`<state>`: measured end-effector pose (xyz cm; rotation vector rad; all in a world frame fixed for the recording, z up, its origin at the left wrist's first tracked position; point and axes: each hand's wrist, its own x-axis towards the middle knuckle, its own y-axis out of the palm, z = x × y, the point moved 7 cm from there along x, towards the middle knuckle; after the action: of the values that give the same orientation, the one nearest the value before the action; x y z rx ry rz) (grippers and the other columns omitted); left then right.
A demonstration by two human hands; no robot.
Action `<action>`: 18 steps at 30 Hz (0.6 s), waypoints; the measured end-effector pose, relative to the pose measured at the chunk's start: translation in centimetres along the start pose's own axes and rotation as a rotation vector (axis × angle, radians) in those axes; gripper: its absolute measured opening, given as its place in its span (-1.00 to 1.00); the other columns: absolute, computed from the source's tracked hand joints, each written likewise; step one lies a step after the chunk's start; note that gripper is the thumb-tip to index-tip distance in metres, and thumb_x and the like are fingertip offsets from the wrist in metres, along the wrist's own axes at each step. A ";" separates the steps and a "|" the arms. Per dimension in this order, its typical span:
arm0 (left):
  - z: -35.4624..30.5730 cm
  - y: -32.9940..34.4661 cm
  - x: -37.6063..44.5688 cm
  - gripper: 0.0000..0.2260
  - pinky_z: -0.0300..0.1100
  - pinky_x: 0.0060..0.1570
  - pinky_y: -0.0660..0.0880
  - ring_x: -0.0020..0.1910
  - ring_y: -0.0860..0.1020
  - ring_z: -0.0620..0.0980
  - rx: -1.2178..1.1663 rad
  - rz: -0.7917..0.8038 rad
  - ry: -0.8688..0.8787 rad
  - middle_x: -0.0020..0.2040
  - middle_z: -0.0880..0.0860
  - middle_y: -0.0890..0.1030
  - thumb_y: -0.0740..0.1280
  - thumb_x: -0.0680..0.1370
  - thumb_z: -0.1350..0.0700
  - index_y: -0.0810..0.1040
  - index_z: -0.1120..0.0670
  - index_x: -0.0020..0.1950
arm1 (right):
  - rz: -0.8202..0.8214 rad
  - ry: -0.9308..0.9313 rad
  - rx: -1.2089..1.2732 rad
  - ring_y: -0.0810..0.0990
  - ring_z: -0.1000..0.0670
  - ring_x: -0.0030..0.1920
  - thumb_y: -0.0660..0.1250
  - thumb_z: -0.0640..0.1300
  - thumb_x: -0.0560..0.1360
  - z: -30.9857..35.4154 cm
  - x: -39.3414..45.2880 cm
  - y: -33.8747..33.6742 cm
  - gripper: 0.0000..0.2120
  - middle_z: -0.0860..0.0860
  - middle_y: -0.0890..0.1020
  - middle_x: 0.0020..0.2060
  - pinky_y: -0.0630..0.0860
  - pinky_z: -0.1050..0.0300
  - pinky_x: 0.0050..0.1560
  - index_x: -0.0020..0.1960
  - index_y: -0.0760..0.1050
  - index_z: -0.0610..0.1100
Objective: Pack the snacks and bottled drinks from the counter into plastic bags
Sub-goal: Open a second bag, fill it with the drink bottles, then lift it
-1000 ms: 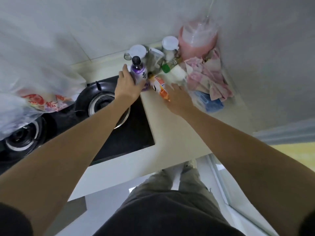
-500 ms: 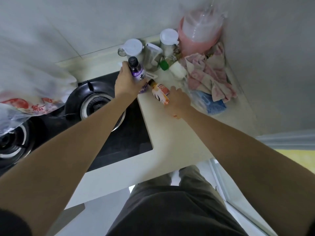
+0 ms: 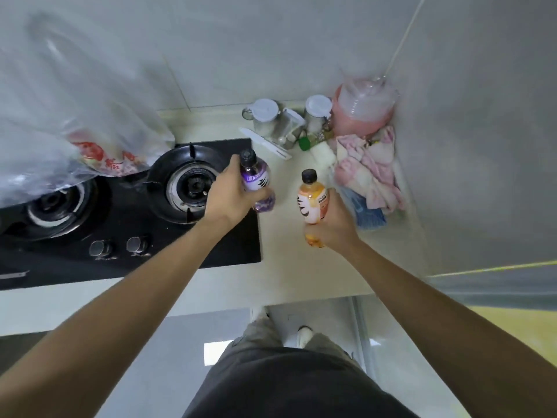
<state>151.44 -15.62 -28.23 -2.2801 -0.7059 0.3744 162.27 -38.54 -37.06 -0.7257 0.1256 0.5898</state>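
My left hand [image 3: 230, 194] grips a purple bottled drink [image 3: 256, 179] with a black cap, held above the right edge of the stove. My right hand [image 3: 333, 226] grips an orange bottled drink [image 3: 313, 200] with a black cap, lifted over the cream counter [image 3: 289, 267]. A clear plastic bag [image 3: 69, 116] with a red-printed snack packet [image 3: 102, 158] inside fills the upper left, partly over the left burner.
A black two-burner gas stove [image 3: 126, 224] lies at the left. In the back corner stand two lidded metal cups [image 3: 263, 116], a pink container [image 3: 363, 110], a green-capped bottle [image 3: 310, 141], a pink cloth [image 3: 369, 167] and a blue sponge [image 3: 366, 211]. Grey tiled walls close the corner.
Both hands have lifted their bottles and drawn them back from the cluttered corner toward me. The orange bottle, which lay tilted, is now upright in my right hand.
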 end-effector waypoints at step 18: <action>9.4 -24.4 -30.0 -0.48 -0.01 -0.08 0.63 -0.11 0.64 -0.14 -0.009 -0.606 -0.377 -0.03 -0.15 0.66 0.56 0.33 -0.22 0.41 -0.05 0.12 | 0.419 -0.763 0.067 0.64 0.00 0.11 0.71 -0.02 0.14 28.2 -18.0 14.8 -0.07 0.15 0.65 0.10 0.57 -0.08 0.20 0.40 0.31 0.17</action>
<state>113.65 -13.43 -15.79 -1.8927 -1.5339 0.5049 136.69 -19.59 -19.15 -0.3684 -0.4197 1.2200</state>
